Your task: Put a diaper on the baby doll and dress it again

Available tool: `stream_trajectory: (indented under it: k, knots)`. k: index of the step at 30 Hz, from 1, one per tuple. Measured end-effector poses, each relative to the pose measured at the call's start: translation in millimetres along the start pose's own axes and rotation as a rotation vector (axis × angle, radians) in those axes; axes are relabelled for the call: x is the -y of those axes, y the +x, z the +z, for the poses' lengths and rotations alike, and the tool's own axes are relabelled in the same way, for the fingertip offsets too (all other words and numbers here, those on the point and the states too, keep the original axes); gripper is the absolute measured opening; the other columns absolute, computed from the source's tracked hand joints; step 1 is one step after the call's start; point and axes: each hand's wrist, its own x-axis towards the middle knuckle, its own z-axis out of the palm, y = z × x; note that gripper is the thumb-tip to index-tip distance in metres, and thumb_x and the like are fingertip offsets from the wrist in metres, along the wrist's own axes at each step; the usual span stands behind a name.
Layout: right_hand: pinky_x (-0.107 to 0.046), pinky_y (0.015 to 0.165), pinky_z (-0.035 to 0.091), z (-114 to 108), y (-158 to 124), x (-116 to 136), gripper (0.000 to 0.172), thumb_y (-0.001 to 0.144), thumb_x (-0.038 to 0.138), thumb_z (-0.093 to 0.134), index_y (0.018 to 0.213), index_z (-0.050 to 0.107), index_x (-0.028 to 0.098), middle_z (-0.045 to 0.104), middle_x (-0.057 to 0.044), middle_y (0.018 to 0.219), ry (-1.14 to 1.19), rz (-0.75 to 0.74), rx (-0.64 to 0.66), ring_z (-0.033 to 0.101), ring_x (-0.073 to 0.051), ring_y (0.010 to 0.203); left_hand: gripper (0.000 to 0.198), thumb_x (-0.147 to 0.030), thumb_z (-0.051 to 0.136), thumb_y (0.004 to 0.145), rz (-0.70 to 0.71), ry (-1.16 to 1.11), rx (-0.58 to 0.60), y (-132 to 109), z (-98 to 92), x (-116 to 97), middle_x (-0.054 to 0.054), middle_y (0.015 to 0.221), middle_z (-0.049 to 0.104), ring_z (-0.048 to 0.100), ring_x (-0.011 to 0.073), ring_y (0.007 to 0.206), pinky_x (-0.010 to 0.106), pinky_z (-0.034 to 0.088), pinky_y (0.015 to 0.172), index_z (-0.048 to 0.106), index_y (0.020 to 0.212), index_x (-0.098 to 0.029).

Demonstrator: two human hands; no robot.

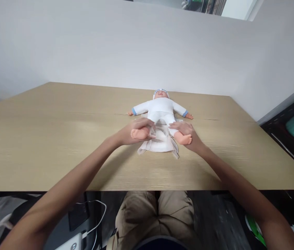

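The doll's [162, 105] legs are partly hidden by the hands, and the top of its hat [160, 91] is hard to see. Both thumbs are hard to make out. A white box [70, 243] with a cord is cut off at the bottom.

There is one doll, with two arms out wide and two bare feet. One white diaper [159, 145] is spread out under its bottom and between its legs.

The doll lies on its back in the middle of the table [71, 146], head near the wall [105, 48], feet near the person. Both arms reach forward. The left hand [137, 124] curls by one leg, fingers bent inward. The right hand [188, 128] lies on the other leg, fingers close together. I cannot tell if either hand grips tight.
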Motion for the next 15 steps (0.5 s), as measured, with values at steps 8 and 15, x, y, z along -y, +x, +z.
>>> stream_trajectory:
  k: [8, 15]
  knots:
    - [-0.050, 0.142, 0.028, 10.5, -20.3, -22.8, 0.062, 0.101, 0.014, 0.043, 0.156, 0.068, 0.025, 0.056, -0.003, 0.174, 0.023, -0.160, 0.179, 0.047, -0.022, 0.166, 0.033, -0.017, 0.066, 0.100, 0.110, -0.046, 0.105, -45.3, 21.3, 41.9, 0.019, 0.150, 0.075, 0.061, 0.0365, 0.155, 0.060, 0.055, 0.125, 0.076, 0.132, -0.018]
    - [-0.049, 0.141, 0.033, 10.4, -23.4, -30.5, 0.058, 0.110, 0.013, 0.039, 0.159, 0.066, 0.026, 0.055, -0.003, 0.175, 0.059, -0.200, 0.214, 0.042, -0.020, 0.169, 0.062, 0.001, 0.059, 0.093, 0.162, -0.048, 0.186, -52.1, 25.4, 52.7, 0.016, 0.159, 0.070, 0.052, 0.0333, 0.164, 0.059, 0.051, 0.131, 0.070, 0.150, -0.021]
